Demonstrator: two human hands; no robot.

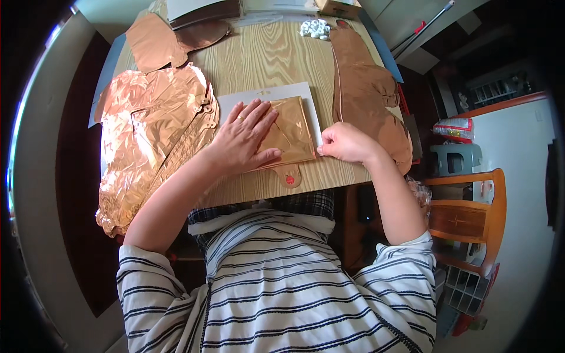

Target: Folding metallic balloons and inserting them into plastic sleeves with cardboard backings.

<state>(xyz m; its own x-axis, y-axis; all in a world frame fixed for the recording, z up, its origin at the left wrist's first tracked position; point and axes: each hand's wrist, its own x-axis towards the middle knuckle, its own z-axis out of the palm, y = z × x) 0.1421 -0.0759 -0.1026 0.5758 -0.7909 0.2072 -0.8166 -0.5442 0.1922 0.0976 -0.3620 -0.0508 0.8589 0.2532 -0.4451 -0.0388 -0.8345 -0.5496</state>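
A folded copper-coloured foil balloon (288,126) lies flat on a white card (297,89) with a hanging slot along its far edge. My left hand (244,138) presses on the left part of the folded foil, fingers stretched out and a ring on one of them. At the near right corner of the card and foil is my right hand (347,143), its fingers curled together; what they pinch is too small to make out. A foil tab (289,176) with a red mark sticks out below the card, toward me.
Crinkled copper foil balloons (153,117) are heaped on the table's left side, with more flat foil (154,42) behind. Further flat foil balloons (365,82) lie along the right. Small white pieces (315,29) sit at the back. A wooden chair (465,217) stands at the right.
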